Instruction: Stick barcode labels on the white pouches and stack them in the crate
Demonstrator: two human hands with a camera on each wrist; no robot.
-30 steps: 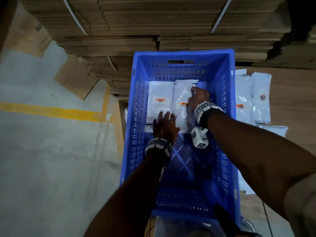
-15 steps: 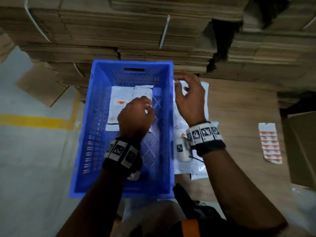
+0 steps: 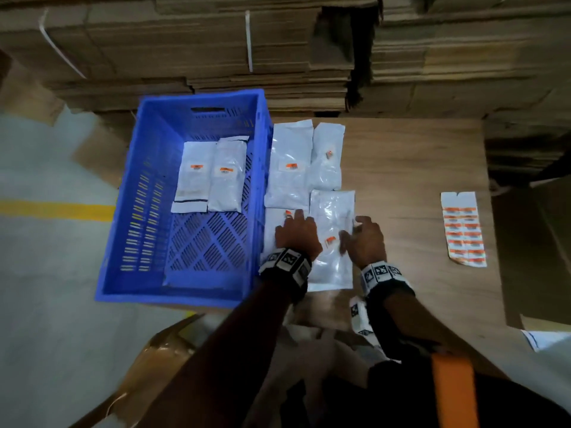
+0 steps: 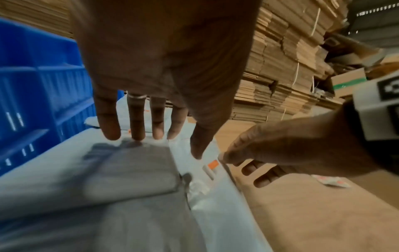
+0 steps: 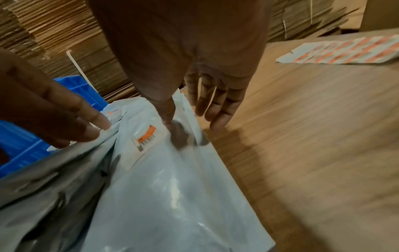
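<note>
Blue crate (image 3: 148, 193) stands on the left, beside a brown cardboard surface (image 3: 417, 168). Inside it, at the far end, two white pouches lie flat side by side — the left one (image 3: 193, 177) and the right one (image 3: 227, 177) — each bearing an orange-topped barcode label.

On the cardboard, just right of the crate, four more pouches lie in two rows. Far row: a labelled pouch (image 3: 289, 162) and a second pouch (image 3: 328, 156) with a small tag. Near row: the left pouch (image 3: 272, 230) under the left hand (image 3: 296, 234), and the right pouch (image 3: 332, 242), label (image 5: 146, 136) showing.

Left hand lies flat, fingers straight and spread, fingertips touching its pouch. Right hand (image 3: 366, 239) is at the right edge of the near right pouch — thumb (image 5: 166, 110) down on the film beside the label, the other fingers loose over the cardboard (no grip visible). The hands are apart.

A label sheet (image 3: 463, 230) lies on the cardboard, well to the right. Strapped stacks of flattened cartons (image 3: 216, 41) stand behind.
</note>
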